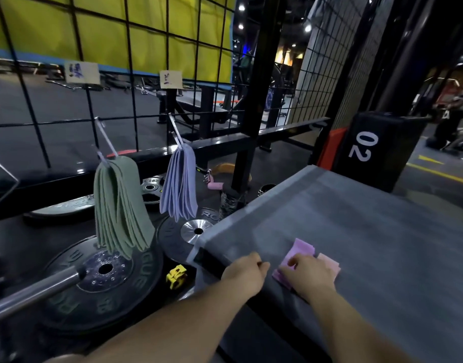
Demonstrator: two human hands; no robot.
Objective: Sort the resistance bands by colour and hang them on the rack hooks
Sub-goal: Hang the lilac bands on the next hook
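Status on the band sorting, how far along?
Done: green bands hang on the left hook, lilac bands on the next hook. In hand: right hand grips the pink bands on the grey table. To do: hang those; no hook for them shows.

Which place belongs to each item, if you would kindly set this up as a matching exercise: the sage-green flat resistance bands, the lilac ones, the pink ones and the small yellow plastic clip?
Things
1. sage-green flat resistance bands
2. lilac flat resistance bands
3. pink flat resistance bands
4. small yellow plastic clip

Places
A. on the grey table top, under the right hand
B. low down between the black weight plates
C. hanging from the left metal hook
D. hanging from the right metal hook

Pairs: 1-C, 2-D, 3-A, 4-B
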